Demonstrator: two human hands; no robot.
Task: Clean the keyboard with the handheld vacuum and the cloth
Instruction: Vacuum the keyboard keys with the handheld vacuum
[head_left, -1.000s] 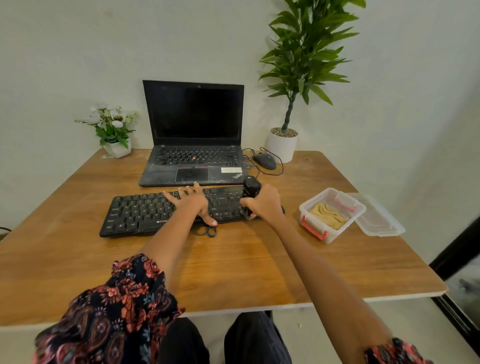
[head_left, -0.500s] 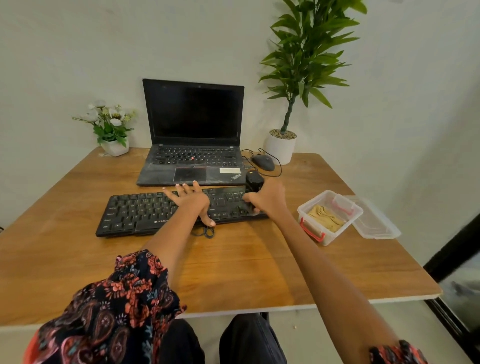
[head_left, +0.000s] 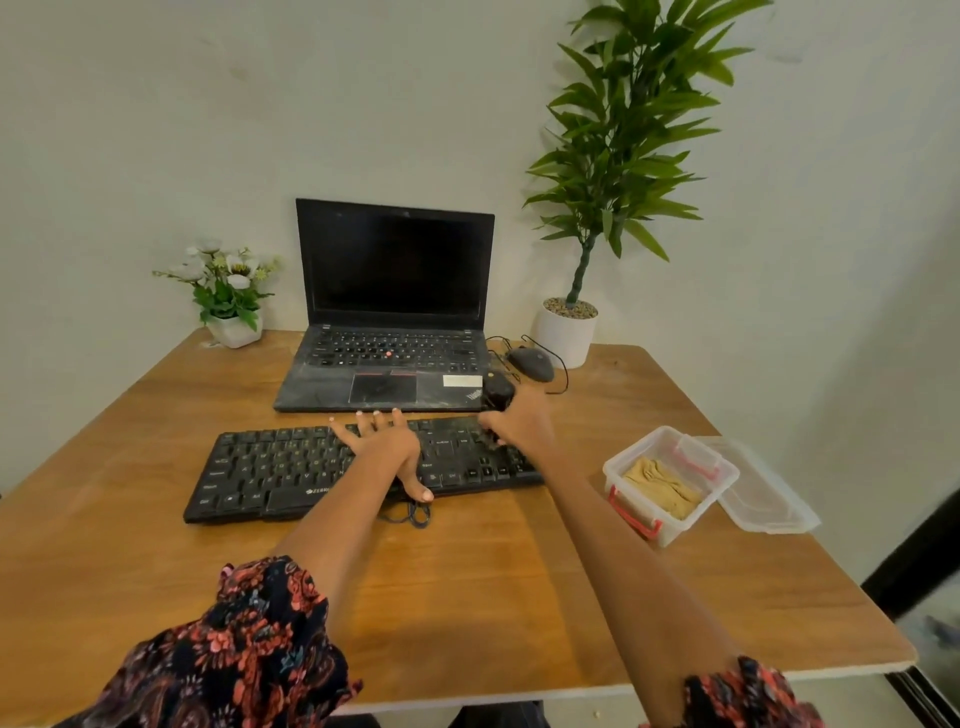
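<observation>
I see my left hand (head_left: 384, 441) lying flat on the middle of the black full-size plastic keyboard (head_left: 291, 473), fingers straight and spread toward its far edge, thumb hanging over the near edge by a small loop of dark cord (head_left: 413, 514) on the wood. The keyboard sits across the brown wooden table (head_left: 467, 597), just in front of the open black laptop (head_left: 395, 322) with its dark screen.

My right hand (head_left: 522, 423) is curled around the small black handheld vacuum (head_left: 497, 391), which stands at the far right end of the keyboard, close to the laptop's front right corner. Most of the vacuum's body is hidden by my fingers, so I cannot tell exactly where its nozzle meets the keys.

The tan folded cloth (head_left: 662, 491) lies inside the clear plastic box with red clasps (head_left: 623, 467), which stands to the right of the keyboard, apart from it. Its clear plastic lid (head_left: 769, 499) lies flat on the table, touching the box on its right side.

Behind my right hand, a dark grey wired mouse (head_left: 531, 362) rests beside the laptop. Just behind that is 1 tall green leafy plant in a white round pot (head_left: 563, 338). At the far left corner stands 1 small white pot of white flowers (head_left: 228, 296). Both my sleeves (head_left: 244, 649) are dark with a red floral print.
</observation>
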